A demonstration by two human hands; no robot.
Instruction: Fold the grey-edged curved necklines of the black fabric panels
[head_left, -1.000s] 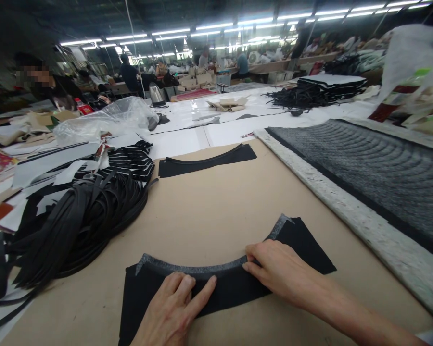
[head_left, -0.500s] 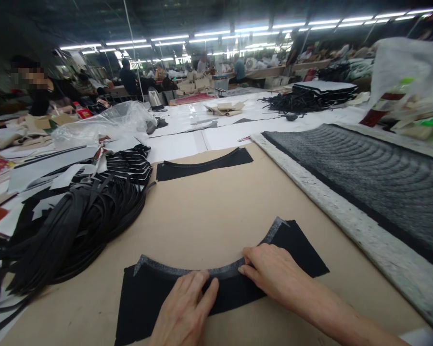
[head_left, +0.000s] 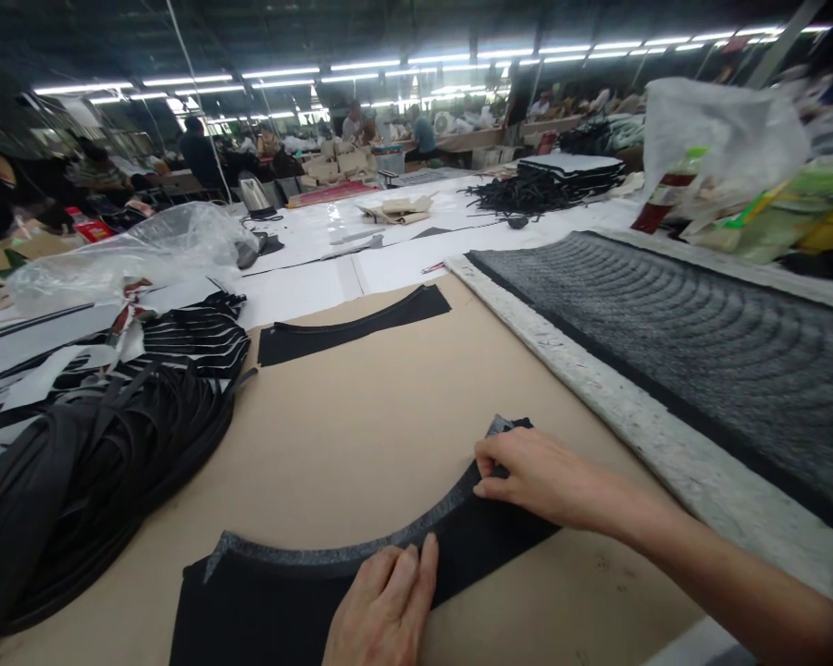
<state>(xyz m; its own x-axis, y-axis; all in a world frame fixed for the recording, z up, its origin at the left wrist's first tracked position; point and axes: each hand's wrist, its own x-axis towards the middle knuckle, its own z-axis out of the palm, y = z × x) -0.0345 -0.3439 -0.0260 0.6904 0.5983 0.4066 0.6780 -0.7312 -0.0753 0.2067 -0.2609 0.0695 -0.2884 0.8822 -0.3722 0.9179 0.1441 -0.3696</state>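
A black fabric piece (head_left: 264, 606) with a concave upper edge lies in front of me. Along that curve runs a speckled grey strip (head_left: 333, 555), perhaps a folded-over edge. My left hand (head_left: 389, 601) rests with its fingers laid on the cloth, just below the middle of the curve. Toward the piece's right end, my right hand (head_left: 520, 472) pinches the curved edge between thumb and fingers. Part of the right end is hidden behind that hand. A similar black piece (head_left: 354, 328) lies farther back.
Beige board (head_left: 361, 435) covers the tabletop. Bundled black strips (head_left: 104, 453) lie on the left, beside clear plastic (head_left: 139, 250). To the right stretches a panel of overlapped grey-black pieces (head_left: 666, 342). A bottle (head_left: 666, 190) and a kettle (head_left: 254, 196) stand farther back; people sit beyond.
My right hand has slid along the curved edge toward its right end and pinches there. My left hand stays on the cloth near the middle. The view has turned rightward.
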